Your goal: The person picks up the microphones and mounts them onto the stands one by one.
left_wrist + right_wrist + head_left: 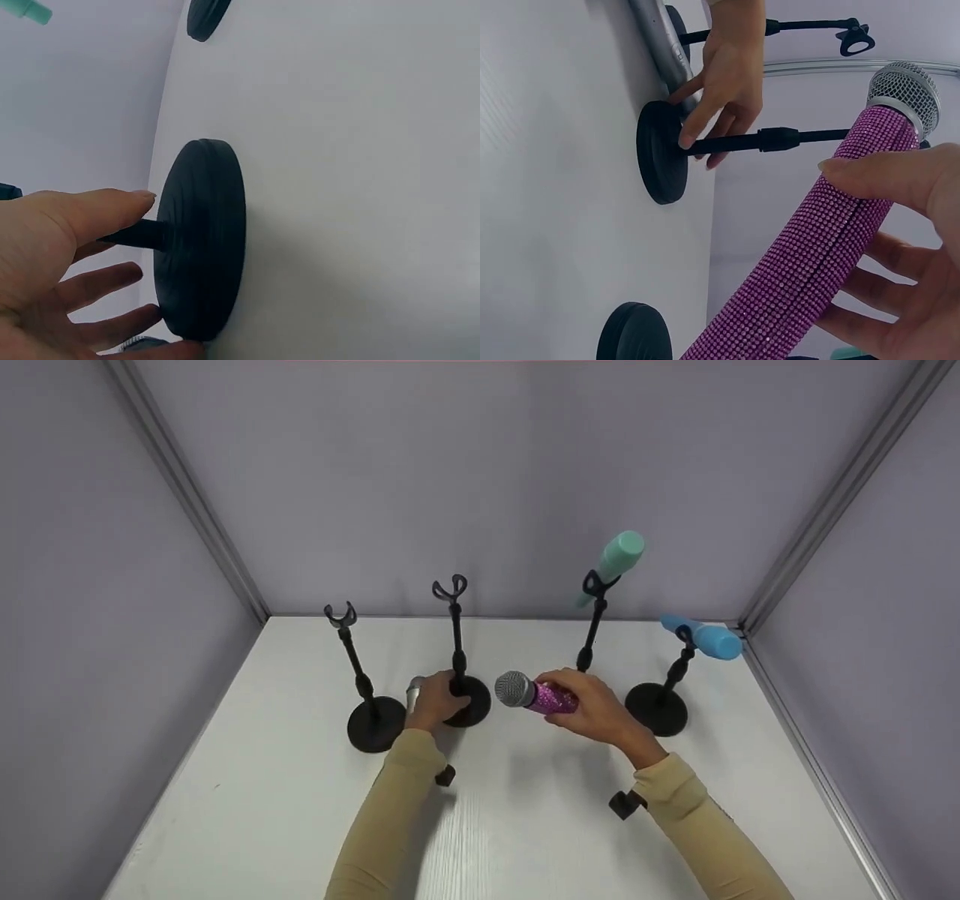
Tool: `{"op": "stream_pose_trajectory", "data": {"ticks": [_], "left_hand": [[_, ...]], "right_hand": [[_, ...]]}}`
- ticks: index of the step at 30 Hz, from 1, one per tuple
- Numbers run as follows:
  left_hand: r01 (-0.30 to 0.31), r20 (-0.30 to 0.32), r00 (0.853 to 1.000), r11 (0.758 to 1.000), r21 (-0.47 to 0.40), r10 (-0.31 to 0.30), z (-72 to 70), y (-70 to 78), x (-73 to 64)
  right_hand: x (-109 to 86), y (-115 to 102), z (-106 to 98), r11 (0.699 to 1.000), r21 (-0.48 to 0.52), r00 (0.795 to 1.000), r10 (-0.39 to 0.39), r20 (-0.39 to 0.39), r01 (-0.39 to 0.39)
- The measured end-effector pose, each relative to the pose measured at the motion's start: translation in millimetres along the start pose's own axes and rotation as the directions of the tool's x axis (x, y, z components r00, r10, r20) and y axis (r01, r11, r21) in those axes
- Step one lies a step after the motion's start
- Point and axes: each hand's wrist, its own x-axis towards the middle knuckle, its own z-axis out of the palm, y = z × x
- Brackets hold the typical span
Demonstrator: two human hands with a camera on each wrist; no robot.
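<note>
My right hand (592, 709) grips a microphone (802, 247) with a pink rhinestone-covered handle and a silver mesh head, held above the table and tilted. In the head view its head (514, 689) points left. My left hand (436, 701) is low on the second microphone stand from the left, thumb and fingers around its pole (139, 234) just above the round black base (202, 240). That stand's clip (451, 587) holds nothing. A silver microphone (660, 45) lies beside the left hand, partly hidden by it in the head view.
At far left stands another microphone stand (358, 679) with a bare clip. To the right, a mint-green microphone (621, 553) sits in a tall stand's clip, and a blue microphone (712, 640) in a shorter stand (657, 709). Grey panels (480, 487) enclose the white table (247, 802).
</note>
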Motion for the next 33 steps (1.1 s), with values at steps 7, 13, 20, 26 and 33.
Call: {"op": "stream_pose_trajectory", "data": {"ticks": [7, 13, 20, 26, 33], "left_hand": [[0.089, -0.016, 0.996, 0.995, 0.047, -0.088, -6.0, 2.4, 9.5], [0.16, -0.037, 0.987, 0.976, 0.15, -0.156, -4.3, -6.0, 12.9], [0.174, -0.038, 0.985, 0.978, 0.111, -0.171, -4.5, -2.5, 9.6], [0.178, 0.018, 0.984, 0.983, 0.039, -0.179, -1.4, 5.5, 6.6], [0.135, 0.054, 0.989, 0.99, 0.04, -0.137, 4.1, 12.4, -0.2]], "right_hand": [[-2.8, -2, -1, 1.0, 0.019, 1.0, -0.022, 0.004, 0.022], [-4.1, -3, -2, 0.999, 0.008, 0.999, -0.034, -0.002, 0.034], [-6.1, -3, -2, 0.999, -0.002, 0.999, -0.041, -0.008, 0.041], [-6.8, -2, -5, 0.999, 0.006, 0.999, -0.038, -0.008, 0.038], [-8.2, -3, -8, 0.999, 0.021, 0.999, -0.032, -0.014, 0.032]]}}
